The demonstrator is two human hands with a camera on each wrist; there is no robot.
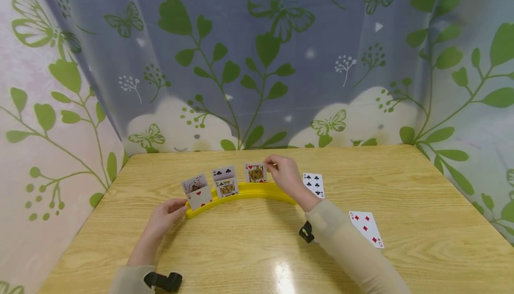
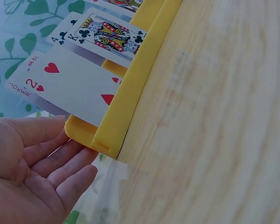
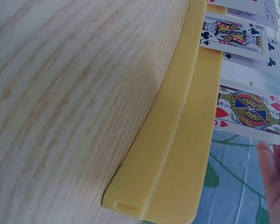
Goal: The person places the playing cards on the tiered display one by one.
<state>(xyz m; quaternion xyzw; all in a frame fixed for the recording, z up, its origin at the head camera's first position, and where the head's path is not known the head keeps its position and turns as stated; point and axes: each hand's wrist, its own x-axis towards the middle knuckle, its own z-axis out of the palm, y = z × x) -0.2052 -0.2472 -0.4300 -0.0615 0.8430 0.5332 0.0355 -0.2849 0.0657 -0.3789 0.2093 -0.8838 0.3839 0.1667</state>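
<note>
A curved yellow card holder (image 1: pixel 257 191) lies on the table with playing cards standing in it. My left hand (image 1: pixel 162 218) touches its left end, thumb and fingers fairly straight at the corner (image 2: pixel 79 133). Beside that hand stands a two of hearts (image 2: pixel 70 84), with a joker (image 1: pixel 194 182) behind it. Further along, a king of clubs (image 1: pixel 227 188) stands before a four of clubs (image 1: pixel 223 173). My right hand (image 1: pixel 287 175) pinches the upper right edge of a jack of hearts (image 3: pixel 252 112), whose lower edge meets the holder's rear row.
A six of clubs (image 1: pixel 313 184) lies face up behind the right wrist. The five of diamonds (image 1: pixel 366 228) lies to the right, partly covered by the right sleeve (image 1: pixel 345 240). Behind the wooden table (image 1: pixel 241 249) hangs a leaf-and-butterfly curtain (image 1: pixel 225 84).
</note>
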